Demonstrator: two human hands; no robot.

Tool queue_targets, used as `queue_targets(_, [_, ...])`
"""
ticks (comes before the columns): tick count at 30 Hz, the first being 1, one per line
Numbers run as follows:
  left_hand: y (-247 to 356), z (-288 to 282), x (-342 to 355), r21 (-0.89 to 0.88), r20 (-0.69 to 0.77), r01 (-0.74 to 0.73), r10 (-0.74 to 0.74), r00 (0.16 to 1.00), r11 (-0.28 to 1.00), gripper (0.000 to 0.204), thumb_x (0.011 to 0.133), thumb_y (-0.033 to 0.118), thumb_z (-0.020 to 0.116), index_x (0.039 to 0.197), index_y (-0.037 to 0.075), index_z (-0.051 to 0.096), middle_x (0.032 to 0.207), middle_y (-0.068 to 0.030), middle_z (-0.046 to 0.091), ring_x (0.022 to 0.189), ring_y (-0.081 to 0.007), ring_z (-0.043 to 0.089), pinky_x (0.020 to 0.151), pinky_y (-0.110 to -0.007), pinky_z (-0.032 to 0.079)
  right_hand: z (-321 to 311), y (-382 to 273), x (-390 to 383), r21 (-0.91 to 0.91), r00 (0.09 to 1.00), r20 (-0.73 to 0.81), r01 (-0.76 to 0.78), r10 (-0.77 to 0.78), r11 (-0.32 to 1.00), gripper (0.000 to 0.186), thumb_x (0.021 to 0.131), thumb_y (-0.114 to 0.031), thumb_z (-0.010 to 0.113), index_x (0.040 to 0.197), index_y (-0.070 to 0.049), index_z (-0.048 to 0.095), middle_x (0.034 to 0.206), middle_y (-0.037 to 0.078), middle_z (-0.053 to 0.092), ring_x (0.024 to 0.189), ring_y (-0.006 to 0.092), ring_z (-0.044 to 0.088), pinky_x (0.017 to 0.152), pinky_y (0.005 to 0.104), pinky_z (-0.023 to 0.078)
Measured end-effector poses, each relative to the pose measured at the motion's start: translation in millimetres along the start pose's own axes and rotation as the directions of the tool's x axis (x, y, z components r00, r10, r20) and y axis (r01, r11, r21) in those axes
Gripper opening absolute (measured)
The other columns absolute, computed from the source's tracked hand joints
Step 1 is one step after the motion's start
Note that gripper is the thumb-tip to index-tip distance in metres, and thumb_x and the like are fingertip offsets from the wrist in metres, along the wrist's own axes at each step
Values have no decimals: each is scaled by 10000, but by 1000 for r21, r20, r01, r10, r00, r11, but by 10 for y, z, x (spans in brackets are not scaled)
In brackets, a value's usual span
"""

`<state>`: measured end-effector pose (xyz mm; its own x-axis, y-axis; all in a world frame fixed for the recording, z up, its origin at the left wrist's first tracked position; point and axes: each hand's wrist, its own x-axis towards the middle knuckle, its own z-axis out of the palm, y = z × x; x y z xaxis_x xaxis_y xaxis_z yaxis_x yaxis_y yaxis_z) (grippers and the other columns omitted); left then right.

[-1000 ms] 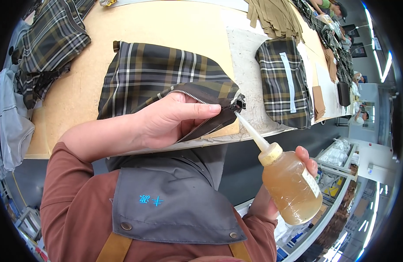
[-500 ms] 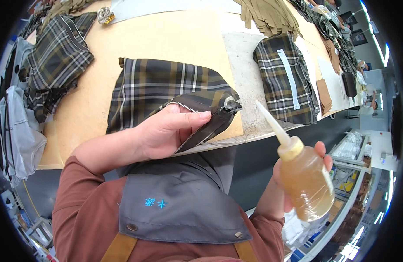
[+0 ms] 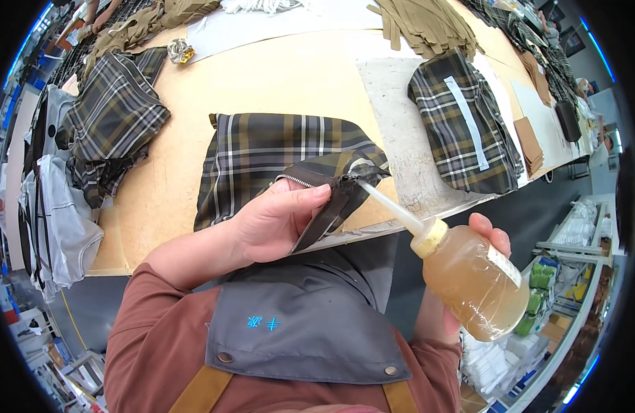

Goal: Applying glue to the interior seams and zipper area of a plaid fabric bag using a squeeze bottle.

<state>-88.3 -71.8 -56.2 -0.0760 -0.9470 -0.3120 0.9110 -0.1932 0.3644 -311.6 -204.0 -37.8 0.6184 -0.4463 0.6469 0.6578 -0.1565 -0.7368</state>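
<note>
A dark plaid fabric piece point(image 3: 262, 148) with a metal zipper point(image 3: 298, 180) lies partly on the table at its near edge. My left hand point(image 3: 279, 217) pinches its zipper end, thumb on top, the other fingers under the cloth. In my right hand point(image 3: 493, 237) is a squeeze bottle point(image 3: 475, 282) of amber liquid, tilted to the left. The long pale nozzle point(image 3: 393, 206) reaches the dark end of the zipper, close to my left thumb. Whether liquid is coming out cannot be made out.
Folded plaid pieces with a pale strip point(image 3: 465, 124) lie on the right of the table point(image 3: 303, 76). More plaid cloth point(image 3: 118, 103) and grey-white fabric point(image 3: 62, 227) hang at the left. Khaki strips point(image 3: 434, 27) and a shiny crumpled item point(image 3: 181, 51) sit farther back.
My right hand has brought the bottle leftward and tipped it, so its nozzle now meets the zipper end. My left hand keeps its pinch. The whole view has shifted slightly.
</note>
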Motion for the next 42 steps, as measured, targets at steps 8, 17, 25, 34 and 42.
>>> queue_targets(8, [-24, -84, 37, 14, -11, 15, -15, 1000, 1000, 268, 880, 182, 536, 1083, 10, 560, 1001, -63, 622, 888, -137, 601, 791, -275, 482, 22, 66, -19, -417, 974, -152, 92, -169, 904, 1075, 625, -727, 527, 1309, 50, 240, 1281, 273, 370, 1142, 302, 468, 933, 384, 443])
queue_targets(17, [-33, -47, 56, 8, -1, 11, -11, 1000, 1000, 238, 876, 166, 541, 1058, 16, 570, 985, -49, 625, 880, -121, 601, 783, -273, 485, -44, 263, -74, -256, 967, -198, 104, -158, 961, 1119, 573, -759, 533, 1300, 48, 263, 1247, 251, 425, 1143, 295, 468, 942, 377, 430])
queue_targets(25, [-16, 1, 109, 36, -34, 2, 0, 999, 999, 253, 885, 193, 529, 1055, 13, 577, 948, -55, 633, 850, -126, 611, 779, -265, 486, -19, 234, -150, -65, 917, -396, 23, -46, 998, 1102, 584, -700, 596, 1329, 24, 229, 1320, 205, 365, 1161, 266, 452, 857, 331, 491])
queue_targets(34, [-12, 108, 158, 39, -40, -56, 57, 998, 998, 259, 880, 205, 539, 1049, 13, 584, 952, -43, 634, 832, -102, 597, 756, -247, 475, -14, 69, -161, -691, 973, -64, 116, -221, 713, 958, 704, -739, 405, 1327, -31, 239, 1268, 233, 397, 1050, 341, 527, 862, 398, 479])
queue_targets(42, [-2, 93, 153, 36, -36, -28, 29, 999, 999, 245, 868, 220, 561, 1013, 28, 601, 936, -34, 637, 825, -88, 593, 753, -242, 470, 204, -110, -230, -675, 972, -233, -158, -5, 721, 860, 765, -743, 248, 1302, -79, 347, 1196, 253, 455, 951, 349, 571, 794, 384, 495])
